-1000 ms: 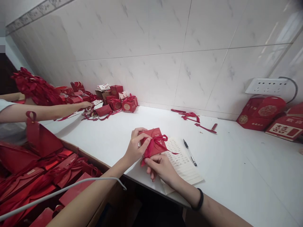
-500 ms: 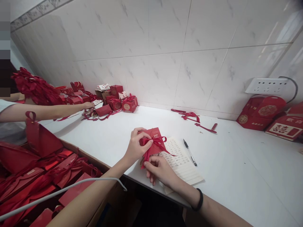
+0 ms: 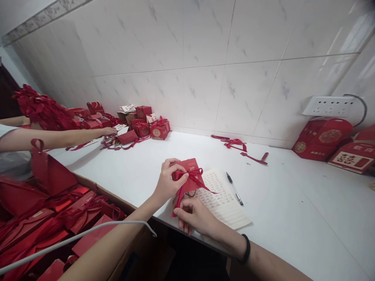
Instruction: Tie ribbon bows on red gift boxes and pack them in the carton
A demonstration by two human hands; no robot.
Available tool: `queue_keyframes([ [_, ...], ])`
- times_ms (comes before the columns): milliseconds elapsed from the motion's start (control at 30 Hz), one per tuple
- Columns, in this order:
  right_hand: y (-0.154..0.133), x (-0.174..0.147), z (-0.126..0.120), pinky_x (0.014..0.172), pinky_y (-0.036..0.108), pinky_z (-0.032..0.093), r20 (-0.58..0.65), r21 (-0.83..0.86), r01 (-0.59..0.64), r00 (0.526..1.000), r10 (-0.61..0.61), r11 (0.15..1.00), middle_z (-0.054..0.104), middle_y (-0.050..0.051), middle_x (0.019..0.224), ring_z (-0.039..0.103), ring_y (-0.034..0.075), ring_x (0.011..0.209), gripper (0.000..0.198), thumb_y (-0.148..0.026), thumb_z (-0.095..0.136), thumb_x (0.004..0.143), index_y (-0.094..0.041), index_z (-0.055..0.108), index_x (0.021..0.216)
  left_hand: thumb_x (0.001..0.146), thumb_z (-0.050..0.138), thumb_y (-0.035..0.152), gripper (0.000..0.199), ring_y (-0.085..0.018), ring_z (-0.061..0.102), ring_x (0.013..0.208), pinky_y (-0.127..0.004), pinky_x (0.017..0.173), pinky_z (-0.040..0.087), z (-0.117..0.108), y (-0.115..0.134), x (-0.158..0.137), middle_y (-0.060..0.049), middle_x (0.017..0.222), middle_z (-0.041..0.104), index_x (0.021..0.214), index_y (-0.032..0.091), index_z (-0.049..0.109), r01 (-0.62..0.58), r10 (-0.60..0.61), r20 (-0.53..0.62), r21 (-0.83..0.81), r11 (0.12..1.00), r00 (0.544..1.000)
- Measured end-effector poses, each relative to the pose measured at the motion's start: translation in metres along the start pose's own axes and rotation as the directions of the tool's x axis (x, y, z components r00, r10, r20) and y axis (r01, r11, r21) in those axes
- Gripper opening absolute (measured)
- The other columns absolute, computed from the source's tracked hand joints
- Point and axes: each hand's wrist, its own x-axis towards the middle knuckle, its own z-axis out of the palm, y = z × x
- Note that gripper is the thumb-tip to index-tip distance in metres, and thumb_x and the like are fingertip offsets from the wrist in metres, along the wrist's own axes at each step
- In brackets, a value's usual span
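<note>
A small red gift box [image 3: 185, 165] with gold print is near the front edge of the white table [image 3: 281, 218]. Across it lies a red ribbon bow [image 3: 195, 173], one loop and a pointed tail reaching right. My left hand [image 3: 170, 177] pinches the bow at its knot, thumb and forefinger closed, and steadies the box. Below it my right hand [image 3: 193, 214] has thumb and forefinger closed on the hanging ribbon tail [image 3: 179, 199]. The underside of the box is hidden. A handwritten sheet of paper [image 3: 225, 207] lies partly beneath the box and right hand.
A black pen [image 3: 234, 188] lies right of the paper. Loose ribbons [image 3: 236, 144] rest by the wall. Finished red boxes [image 3: 160, 128] pile up at back left, where a co-worker's arm [image 3: 58, 138] reaches in. A carton of red boxes [image 3: 84, 179] and a white hanger [image 3: 117, 222] stand left.
My right hand has moved slightly down and left, drawing the ribbon tail down straighter. My left hand stays on the bow.
</note>
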Motion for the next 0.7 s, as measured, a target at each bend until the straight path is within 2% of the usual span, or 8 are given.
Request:
queue_keyframes([
  [133,0.001,-0.001,0.002,0.035,0.014,0.040,0.038,-0.074,-0.031,0.999,0.033,0.997,0.058,-0.001,0.055,0.050,0.008,0.041,0.028,-0.035,0.060,0.082,-0.016,0.054,0.063,0.075,0.061,0.023,0.005,-0.023,0.049,0.109,-0.040,0.096,0.040,0.001,-0.002,0.001,-0.006,0.101,0.052,0.071,0.020,0.063,0.022,-0.022,-0.002,-0.009,1.000,1.000],
  [233,-0.001,-0.003,0.003,0.035,0.014,0.040,0.045,-0.079,-0.045,0.998,0.049,0.996,0.058,-0.001,0.056,0.050,0.007,0.042,0.030,-0.039,0.060,0.082,-0.016,0.054,0.063,0.074,0.062,0.023,0.004,-0.023,0.049,0.109,-0.041,0.097,0.040,0.001,-0.003,0.002,-0.006,0.100,0.052,0.070,0.021,0.063,0.023,-0.024,-0.008,-0.019,1.000,1.000],
  [400,-0.023,-0.018,-0.013,0.030,0.016,0.037,0.052,-0.014,0.090,0.995,-0.089,0.996,0.058,0.000,0.056,0.050,0.009,0.037,0.037,-0.052,0.063,0.078,-0.015,0.059,0.069,0.075,0.061,0.022,0.004,-0.023,0.050,0.109,-0.041,0.096,0.040,0.000,-0.005,0.001,-0.006,0.103,0.052,0.072,0.021,0.063,0.004,-0.004,0.005,0.002,1.000,1.000],
  [467,-0.036,-0.025,-0.028,0.027,0.016,0.031,-0.101,0.019,0.198,0.976,-0.195,0.980,0.055,-0.001,0.051,0.046,0.009,0.033,0.042,-0.057,0.062,0.076,-0.016,0.058,0.069,0.075,0.062,0.022,0.004,-0.023,0.049,0.109,-0.040,0.096,0.041,0.000,-0.006,0.000,-0.006,0.103,0.051,0.072,0.021,0.063,-0.025,0.025,0.011,0.017,1.000,1.000],
  [500,-0.042,-0.027,-0.037,0.026,0.017,0.028,-0.225,0.018,0.251,0.944,-0.240,0.968,0.053,-0.001,0.049,0.044,0.009,0.032,0.044,-0.059,0.061,0.076,-0.016,0.058,0.068,0.075,0.062,0.021,0.003,-0.023,0.049,0.109,-0.039,0.096,0.041,0.000,-0.006,-0.001,-0.006,0.103,0.051,0.073,0.021,0.064,-0.041,0.040,0.014,0.021,0.999,0.999],
  [600,-0.052,-0.027,-0.060,0.027,0.017,0.026,-0.543,-0.082,0.322,0.779,-0.313,0.943,0.049,-0.003,0.048,0.039,0.007,0.033,0.042,-0.058,0.062,0.075,-0.017,0.056,0.067,0.075,0.062,0.020,0.002,-0.022,0.049,0.108,-0.039,0.095,0.042,0.000,-0.006,-0.002,-0.006,0.103,0.050,0.073,0.021,0.063,-0.067,0.067,0.021,0.015,0.998,0.998],
  [633,-0.053,-0.025,-0.065,0.028,0.017,0.027,-0.583,-0.126,0.306,0.746,-0.320,0.944,0.049,-0.003,0.050,0.038,0.007,0.034,0.041,-0.057,0.063,0.074,-0.017,0.056,0.067,0.075,0.061,0.020,0.002,-0.023,0.049,0.109,-0.040,0.095,0.042,0.000,-0.006,-0.002,-0.006,0.103,0.050,0.073,0.020,0.063,-0.067,0.066,0.025,0.012,0.998,0.997],
  [700,-0.050,-0.021,-0.070,0.030,0.018,0.030,-0.576,-0.196,0.246,0.755,-0.315,0.949,0.050,-0.002,0.054,0.038,0.007,0.037,0.039,-0.056,0.065,0.073,-0.017,0.058,0.071,0.075,0.061,0.020,0.003,-0.023,0.049,0.109,-0.041,0.096,0.042,-0.001,-0.006,-0.002,-0.006,0.104,0.049,0.074,0.020,0.063,-0.064,0.064,0.033,0.011,0.998,0.997],
])
